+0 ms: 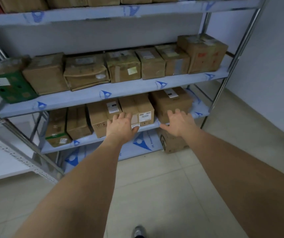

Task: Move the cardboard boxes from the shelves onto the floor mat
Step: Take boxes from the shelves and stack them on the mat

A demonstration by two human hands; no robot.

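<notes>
1. Metal shelving (113, 93) fills the upper frame above a tiled floor (155, 186).
2. Cardboard boxes (120, 67) line its shelves.
3. Left hand (122, 125), fingers spread, overlaps a labelled box (137, 107) at centre.
4. Right hand (179, 121), fingers spread, reaches toward the neighbouring box (172, 98).

The brown cardboard boxes (120, 69) on the middle shelf are tan to olive-brown, several with small white labels; one carries a pale yellow sticker, and the tall box at the right end has red printing (too blurred to read). A green carton (8, 88) with a white label sits at the left end. The pale grey-blue shelf boards (89, 98) show repeated blue triangular logos. On the lower shelf, light brown boxes (134, 107) bear white labels with black print. The floor tiles (155, 186) are beige; the shelf posts (237, 54) are shiny silver.
</notes>
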